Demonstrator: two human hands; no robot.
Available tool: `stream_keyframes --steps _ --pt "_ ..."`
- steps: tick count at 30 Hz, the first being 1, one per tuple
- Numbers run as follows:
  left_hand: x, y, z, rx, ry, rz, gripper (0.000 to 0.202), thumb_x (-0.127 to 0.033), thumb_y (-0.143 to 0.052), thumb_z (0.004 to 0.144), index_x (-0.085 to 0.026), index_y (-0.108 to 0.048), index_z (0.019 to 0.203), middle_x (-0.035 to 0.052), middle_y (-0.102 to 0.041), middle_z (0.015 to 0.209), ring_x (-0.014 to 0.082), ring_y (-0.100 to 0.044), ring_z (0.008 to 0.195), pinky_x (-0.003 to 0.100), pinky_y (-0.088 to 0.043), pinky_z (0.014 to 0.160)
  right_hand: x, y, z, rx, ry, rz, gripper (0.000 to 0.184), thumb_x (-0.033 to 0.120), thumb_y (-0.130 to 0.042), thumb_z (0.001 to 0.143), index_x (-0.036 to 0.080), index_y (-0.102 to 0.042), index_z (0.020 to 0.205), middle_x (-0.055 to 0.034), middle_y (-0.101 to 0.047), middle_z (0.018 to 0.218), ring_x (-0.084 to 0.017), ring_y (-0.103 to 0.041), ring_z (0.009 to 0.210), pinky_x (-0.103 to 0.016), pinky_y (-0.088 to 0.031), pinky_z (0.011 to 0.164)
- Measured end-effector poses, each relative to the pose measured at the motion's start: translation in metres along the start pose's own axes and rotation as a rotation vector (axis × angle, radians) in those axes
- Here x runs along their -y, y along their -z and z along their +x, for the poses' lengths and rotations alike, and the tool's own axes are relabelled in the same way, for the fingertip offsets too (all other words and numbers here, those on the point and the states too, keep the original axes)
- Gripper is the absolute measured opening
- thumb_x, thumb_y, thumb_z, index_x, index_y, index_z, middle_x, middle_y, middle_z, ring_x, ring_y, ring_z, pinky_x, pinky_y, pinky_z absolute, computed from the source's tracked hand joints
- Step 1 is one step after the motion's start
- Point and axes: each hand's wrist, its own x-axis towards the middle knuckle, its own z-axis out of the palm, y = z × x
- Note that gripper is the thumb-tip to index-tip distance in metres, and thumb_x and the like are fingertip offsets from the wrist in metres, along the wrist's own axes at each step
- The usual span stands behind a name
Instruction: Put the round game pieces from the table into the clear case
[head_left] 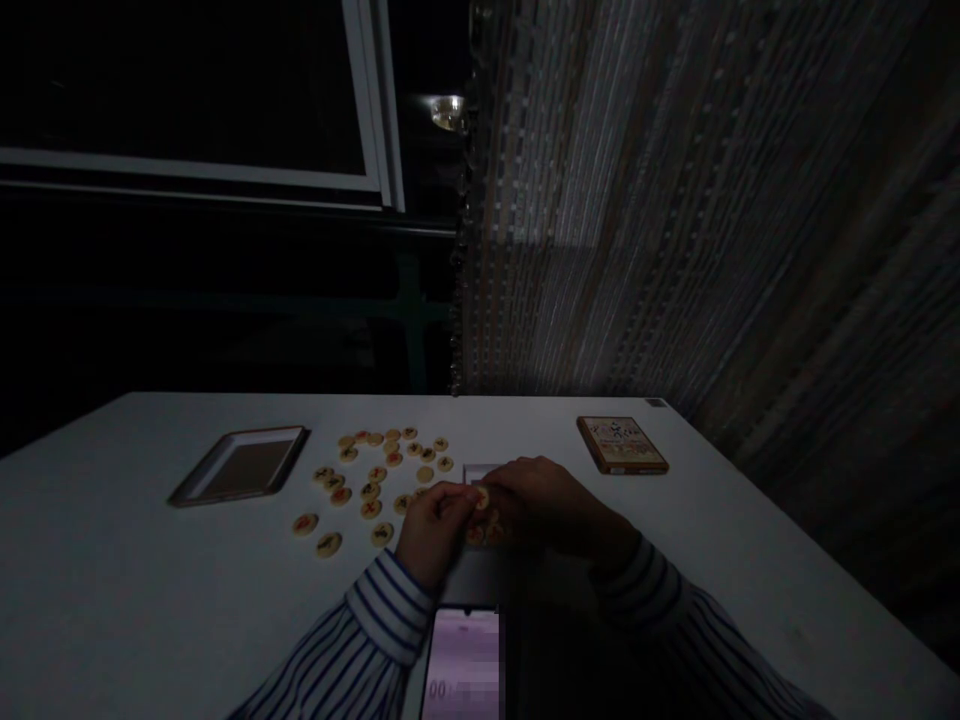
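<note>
Several round pale game discs [371, 470] with red and black marks lie scattered on the white table [120, 590]. My left hand [433, 525] is curled, its fingertips pinching one pale disc [481, 497]. My right hand [551, 497] is closed beside it, its fingers bent over a small pile of discs [482, 530] just below; what it grips is hidden. Both hands touch at the fingertips. Both sleeves are striped. The room is dim.
An open shallow tin tray [240, 466] lies at the left. An orange box lid [622, 444] sits at the right. A small pale rectangle [480, 470] lies behind my hands. A lit phone [465, 665] rests at the near edge. A curtain [675, 200] hangs behind.
</note>
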Motion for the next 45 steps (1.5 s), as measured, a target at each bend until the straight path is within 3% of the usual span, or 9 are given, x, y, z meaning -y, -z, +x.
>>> stream_keyframes --steps 10,33,38,45 --pt "0.0 0.001 -0.001 0.015 -0.019 -0.029 0.024 -0.03 -0.068 0.058 -0.012 -0.066 0.073 0.0043 -0.07 0.067 0.0155 -0.064 0.064 0.024 -0.051 0.062 -0.006 -0.005 0.002 -0.06 0.014 0.028 0.03 0.036 -0.04 0.085 0.019 -0.057 0.102 -0.0068 -0.062 0.093 -0.017 -0.054 0.088 -0.027 -0.036 0.075" --pt "-0.007 -0.002 -0.006 -0.03 -0.027 0.038 0.02 -0.027 -0.067 0.058 -0.012 -0.068 0.072 0.0047 -0.07 0.067 0.0164 -0.064 0.064 0.024 -0.051 0.061 -0.008 -0.013 0.004 -0.15 0.1 -0.084 0.027 0.037 -0.041 0.084 0.019 -0.057 0.096 -0.0051 -0.063 0.087 -0.016 -0.054 0.085 -0.029 -0.034 0.074" --pt "0.0 0.004 -0.002 -0.081 -0.081 0.136 0.022 -0.029 -0.064 0.061 -0.013 -0.067 0.075 0.0041 -0.069 0.066 0.0162 -0.063 0.064 0.025 -0.051 0.062 -0.012 -0.009 0.002 -0.126 0.05 -0.113 0.027 0.034 -0.044 0.082 0.016 -0.057 0.098 -0.0071 -0.063 0.089 -0.017 -0.054 0.087 -0.029 -0.034 0.076" --pt "0.021 0.022 0.01 -0.15 -0.25 0.451 0.022 -0.033 -0.056 0.068 -0.017 -0.065 0.081 0.003 -0.068 0.075 0.0174 -0.062 0.074 0.029 -0.048 0.07 -0.017 0.0 -0.005 -0.083 -0.042 -0.102 0.029 0.029 -0.038 0.085 0.015 -0.058 0.101 -0.009 -0.063 0.091 -0.017 -0.055 0.089 -0.029 -0.033 0.078"
